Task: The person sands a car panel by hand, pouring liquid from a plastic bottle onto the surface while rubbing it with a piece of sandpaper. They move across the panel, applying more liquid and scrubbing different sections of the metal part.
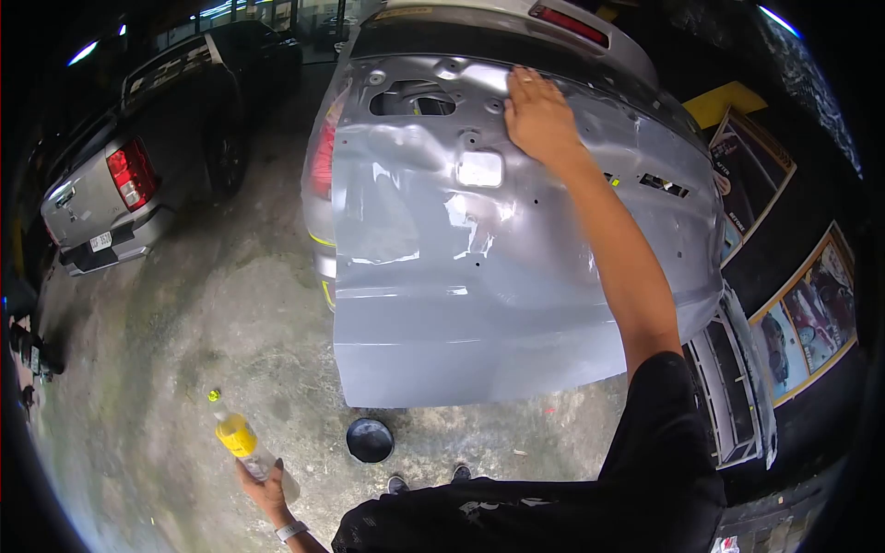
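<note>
My left hand [266,493] is wrapped round the lower part of a clear plastic bottle [238,438] with a yellow label and a yellow-green cap. The bottle is tilted, held over the concrete floor at the lower left. My right hand [539,117] lies with fingers stretched out on the upper part of a grey car tailgate panel [415,318]. Whether anything thin lies under that palm is hidden. Bright reflections or wet-looking patches show on the panel, which has cutouts and small holes near its top.
A black bowl [371,441] sits on the floor [230,313] below the panel, close to my shoes. Behind the panel stands a light-coloured car [324,157]. A silver pickup [111,198] is parked at the left. Framed posters [811,309] and a car grille [728,392] are at the right.
</note>
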A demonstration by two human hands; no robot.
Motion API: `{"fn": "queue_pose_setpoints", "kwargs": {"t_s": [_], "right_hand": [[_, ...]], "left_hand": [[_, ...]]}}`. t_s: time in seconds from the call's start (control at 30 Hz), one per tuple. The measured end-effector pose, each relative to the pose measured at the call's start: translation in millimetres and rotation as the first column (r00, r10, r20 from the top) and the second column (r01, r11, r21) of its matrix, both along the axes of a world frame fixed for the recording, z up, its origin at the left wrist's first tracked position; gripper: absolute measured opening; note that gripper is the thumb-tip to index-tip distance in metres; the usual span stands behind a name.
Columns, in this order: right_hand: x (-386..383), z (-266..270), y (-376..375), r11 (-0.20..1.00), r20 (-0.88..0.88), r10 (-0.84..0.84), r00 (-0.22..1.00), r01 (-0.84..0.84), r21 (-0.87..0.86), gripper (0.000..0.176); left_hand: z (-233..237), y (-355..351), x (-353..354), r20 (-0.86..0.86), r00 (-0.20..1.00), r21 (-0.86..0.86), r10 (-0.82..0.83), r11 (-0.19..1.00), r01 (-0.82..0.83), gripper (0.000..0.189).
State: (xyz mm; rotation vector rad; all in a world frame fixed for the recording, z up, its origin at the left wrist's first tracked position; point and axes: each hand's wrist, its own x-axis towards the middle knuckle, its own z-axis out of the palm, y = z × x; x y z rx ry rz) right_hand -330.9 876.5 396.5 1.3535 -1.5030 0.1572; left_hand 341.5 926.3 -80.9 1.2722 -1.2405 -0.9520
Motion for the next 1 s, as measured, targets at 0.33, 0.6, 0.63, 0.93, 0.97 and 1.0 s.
{"fn": "queue_pose_setpoints", "kwargs": {"t_s": [0.33,0.6,0.63,0.93,0.97,1.0], "right_hand": [[17,-5,-27,0.996,0.057,0.087,0.995,-0.086,-0.016,0.047],[14,-9,27,0.998,0.099,-0.064,0.993,0.063,0.019,0.042],[13,-11,12,0.999,0.148,0.054,0.988,-0.054,-0.006,0.042],[7,12,10,0.988,0.150,0.072,0.986,-0.091,0.128,0.045],[-2,10,32,0.993,0.121,0.034,0.992,-0.048,0.112,0.044],[-4,7,51,0.995,0.090,-0.001,0.996,-0.008,0.097,0.043]], "left_hand": [[-64,42,15,0.223,0.972,0.050,0.072,0.995,-0.085,0.096],[-56,30,-30,0.028,0.996,0.024,0.079,0.997,-0.079,0.098],[-55,32,-30,0.037,0.998,0.047,0.050,0.998,-0.052,0.099],[-81,36,-16,0.001,1.000,0.007,-0.023,1.000,0.023,0.100],[-77,39,-14,0.015,1.000,0.022,-0.013,1.000,0.013,0.099],[-77,45,-12,0.026,1.000,0.039,0.000,0.999,-0.001,0.099]]}}
